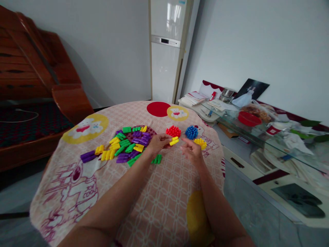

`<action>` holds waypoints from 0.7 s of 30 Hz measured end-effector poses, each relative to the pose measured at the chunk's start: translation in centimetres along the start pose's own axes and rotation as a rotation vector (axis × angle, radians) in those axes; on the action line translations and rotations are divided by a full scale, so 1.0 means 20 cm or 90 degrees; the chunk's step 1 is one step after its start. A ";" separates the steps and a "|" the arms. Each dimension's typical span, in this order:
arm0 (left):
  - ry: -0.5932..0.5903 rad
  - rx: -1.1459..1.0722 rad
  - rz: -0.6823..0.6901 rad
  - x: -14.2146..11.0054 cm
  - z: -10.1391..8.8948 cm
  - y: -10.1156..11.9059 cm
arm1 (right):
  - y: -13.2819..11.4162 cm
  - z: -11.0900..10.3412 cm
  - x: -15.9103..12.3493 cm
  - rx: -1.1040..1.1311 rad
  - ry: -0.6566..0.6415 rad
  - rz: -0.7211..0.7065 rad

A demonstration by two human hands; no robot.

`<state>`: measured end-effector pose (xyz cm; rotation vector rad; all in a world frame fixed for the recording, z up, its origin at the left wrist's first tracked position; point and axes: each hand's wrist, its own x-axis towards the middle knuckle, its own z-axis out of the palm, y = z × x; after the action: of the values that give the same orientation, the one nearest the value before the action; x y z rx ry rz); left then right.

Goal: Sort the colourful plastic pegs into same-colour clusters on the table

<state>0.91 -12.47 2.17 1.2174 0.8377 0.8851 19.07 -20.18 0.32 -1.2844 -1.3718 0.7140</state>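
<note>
My left hand (pixel 159 142) pinches a small yellow plastic piece (pixel 174 141) made of short tubes side by side, above the table. Just to its right, my right hand (pixel 192 151) is half curled with its fingers apart; I see nothing in it. Beyond my hands stand a red spiky cluster (pixel 173 131) and a blue spiky cluster (pixel 191 132). A yellow spiky cluster (pixel 200 144) is beside my right hand, partly hidden by it. To the left lie many ribbed plastic pieces, among them purple pieces (pixel 88 156), green pieces (pixel 127 130) and yellow pieces (pixel 108 155).
A patterned cloth covers the round table (pixel 164 192). On the right, a glass-topped cabinet (pixel 257 144) carries papers (pixel 192 98), a red bowl (pixel 249 118) and plastic bags. A wooden bench (pixel 69 99) stands at left, a tall white appliance (pixel 166 68) at the back.
</note>
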 end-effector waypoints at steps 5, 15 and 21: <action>-0.102 -0.004 -0.046 -0.04 0.03 -0.01 | -0.02 0.05 0.01 0.139 -0.080 0.075; -0.159 0.036 -0.100 -0.04 0.06 -0.08 | 0.00 -0.04 0.00 0.004 0.013 0.070; -0.129 0.030 -0.079 -0.02 0.02 -0.08 | 0.09 -0.27 -0.05 -0.350 0.327 0.049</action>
<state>1.38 -13.13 0.78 1.2600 0.7642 0.6332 24.58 -22.05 -0.37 -1.8055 -1.1213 0.0218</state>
